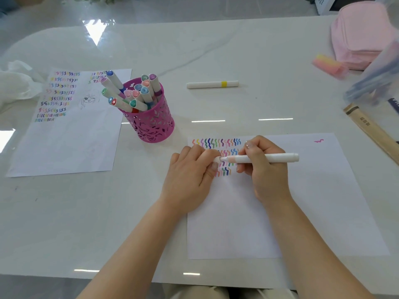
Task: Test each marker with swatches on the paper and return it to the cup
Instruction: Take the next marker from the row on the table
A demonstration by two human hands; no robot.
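One white marker (280, 157), pale pink tip (226, 159): right hand (266, 171) fingers (254, 152) clamped round it, left hand (190, 172) pinching cap (216, 159)

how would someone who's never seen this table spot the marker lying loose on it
Find the pink cutout cup packed with markers, then look right of its rim. The loose marker lies flat on the white table, beyond the near paper's top edge. Unlike the cupped ones and the one in the right hand, it lies alone and shows a yellow band.
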